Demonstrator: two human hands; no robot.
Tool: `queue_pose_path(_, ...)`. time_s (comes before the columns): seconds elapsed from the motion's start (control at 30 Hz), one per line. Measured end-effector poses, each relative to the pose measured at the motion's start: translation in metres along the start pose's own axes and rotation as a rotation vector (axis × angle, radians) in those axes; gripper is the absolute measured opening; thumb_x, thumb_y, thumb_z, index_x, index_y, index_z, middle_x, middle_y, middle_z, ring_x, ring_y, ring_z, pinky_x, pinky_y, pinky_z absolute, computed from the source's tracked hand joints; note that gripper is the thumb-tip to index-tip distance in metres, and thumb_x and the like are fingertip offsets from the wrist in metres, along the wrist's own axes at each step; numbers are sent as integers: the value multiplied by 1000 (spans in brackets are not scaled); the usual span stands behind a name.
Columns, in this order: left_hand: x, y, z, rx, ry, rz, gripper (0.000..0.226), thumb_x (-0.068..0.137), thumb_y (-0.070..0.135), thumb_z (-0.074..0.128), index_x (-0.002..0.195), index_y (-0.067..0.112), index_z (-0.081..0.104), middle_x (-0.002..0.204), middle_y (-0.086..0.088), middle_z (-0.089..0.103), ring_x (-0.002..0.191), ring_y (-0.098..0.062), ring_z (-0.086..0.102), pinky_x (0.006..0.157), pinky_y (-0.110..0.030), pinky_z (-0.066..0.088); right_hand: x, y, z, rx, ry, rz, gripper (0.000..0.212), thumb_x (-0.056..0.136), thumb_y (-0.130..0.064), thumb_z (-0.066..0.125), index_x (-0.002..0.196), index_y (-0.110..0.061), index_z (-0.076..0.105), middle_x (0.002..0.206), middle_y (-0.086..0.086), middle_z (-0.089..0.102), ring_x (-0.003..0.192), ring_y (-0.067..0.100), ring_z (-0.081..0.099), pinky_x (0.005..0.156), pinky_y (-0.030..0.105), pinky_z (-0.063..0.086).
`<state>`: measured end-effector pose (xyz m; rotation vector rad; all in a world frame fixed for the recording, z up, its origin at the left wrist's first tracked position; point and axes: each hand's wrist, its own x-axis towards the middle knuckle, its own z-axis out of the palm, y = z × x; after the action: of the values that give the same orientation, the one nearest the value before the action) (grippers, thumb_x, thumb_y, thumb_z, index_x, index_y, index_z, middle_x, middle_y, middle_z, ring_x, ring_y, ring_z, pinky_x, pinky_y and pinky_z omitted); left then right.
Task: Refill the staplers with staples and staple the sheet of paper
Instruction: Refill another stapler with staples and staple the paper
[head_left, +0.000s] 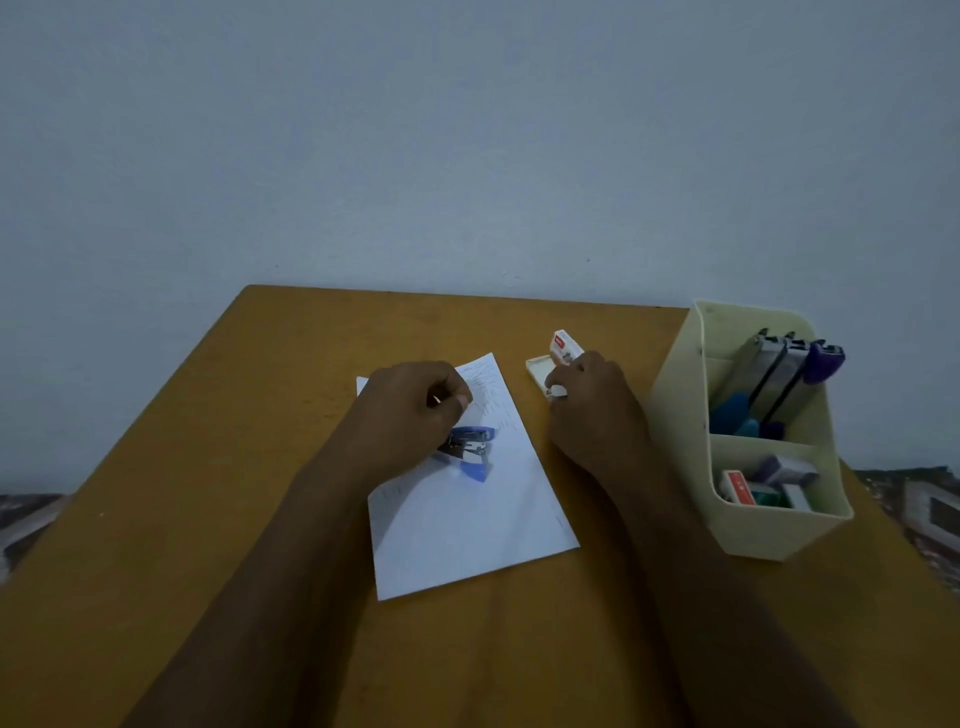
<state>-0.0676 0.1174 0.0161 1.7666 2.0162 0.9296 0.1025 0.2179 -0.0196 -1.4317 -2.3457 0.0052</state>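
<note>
A: Our left hand (415, 400) hovers over the far half of the sheet of paper (467, 535), pinching a pale sliver (436, 400), probably staples. The blue stapler (470, 449) lies open on the sheet beneath it.

B: Then we seat it flat in the channel, legs down. Our right hand (592, 405) grips the staple box (563, 345), just right of the sheet.

A: The organiser (769, 525) of spare staplers, further right of the sheet, may crowd that arm.
</note>
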Motion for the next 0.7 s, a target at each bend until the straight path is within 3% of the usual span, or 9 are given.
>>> queue_pose_path(0.13,-3,-5,2,-4,13,-12,11,93,19,59,85,26,63,82,15,61,77,-2,55,65,-10,38,0,7,2,45,-36,-7,29,89,-22,53,117,-15,59,124,10,54,113,24,49,95,37,44)
queue_pose_path(0.2,-2,-6,1,-23,38,-5,12,92,19,59,84,26,63,82,16,62,77,-2,57,65,-10,38,-1,8,5,34,-54,-106,34,86,-21,59,115,-5,63,123,16,60,115,32,53,102,44,41)
queue_pose_path(0.27,-2,-6,1,-29,51,0,12,92,19,59,84,26,64,80,20,61,77,0,57,64,-8,37,-2,7,6,148,-21,-147,30,79,-14,63,102,5,67,108,21,68,103,38,61,102,48,41)
queue_pose_path(0.4,-5,-7,2,-47,53,5,11,91,18,60,85,24,66,81,16,63,76,1,57,65,-9,39,-6,-2,-6,280,34,-12,14,86,-12,62,97,-6,68,103,10,69,93,20,61,87,22,38)
queue_pose_path(0.53,-7,-9,1,-74,62,-2,11,91,17,60,85,23,66,85,11,65,78,-3,58,68,-14,41,-8,-4,-7,290,12,15,12,88,-16,61,98,-11,66,101,7,69,83,10,55,81,18,38)
queue_pose_path(0.7,-11,-12,2,-78,72,-4,12,91,16,60,85,23,66,80,21,60,78,2,57,67,-11,41,-11,-5,-8,286,51,19,16,89,-17,62,102,-10,68,104,8,70,92,18,63,85,19,38)
